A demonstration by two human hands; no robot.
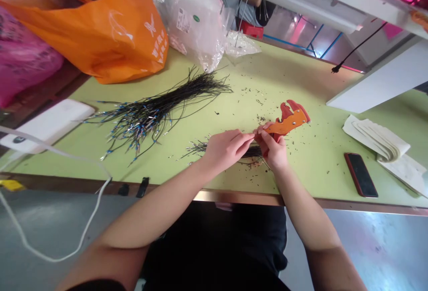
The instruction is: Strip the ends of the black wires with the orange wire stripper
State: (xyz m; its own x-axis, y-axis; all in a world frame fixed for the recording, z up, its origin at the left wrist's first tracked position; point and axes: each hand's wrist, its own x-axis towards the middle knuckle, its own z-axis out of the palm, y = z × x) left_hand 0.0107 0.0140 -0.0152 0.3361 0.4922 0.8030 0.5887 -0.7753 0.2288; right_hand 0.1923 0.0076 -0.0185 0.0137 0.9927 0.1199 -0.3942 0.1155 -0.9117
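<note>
My right hand (pixel 274 148) is closed around the handles of an orange and red wire stripper (pixel 288 121), whose head points away to the upper right. Fingertips of my left hand (pixel 229 148) are pinched together and meet the right fingers beside the tool; what they pinch is too small to make out. Under and between both hands lies a small bundle of black wires (pixel 254 150), partly covered by them. A larger bundle of black wires (pixel 167 104) with blue and silvery ends rests on the green table (pixel 301 77) to the left.
An orange bag (pixel 113 28) and clear plastic bags (pixel 197 19) stand at the back left. A white box (pixel 50 124) with a white cable lies left. A phone (pixel 361 174) and folded papers (pixel 377 139) lie right. Dark scraps are scattered mid-table. Behind it, a person is partly visible.
</note>
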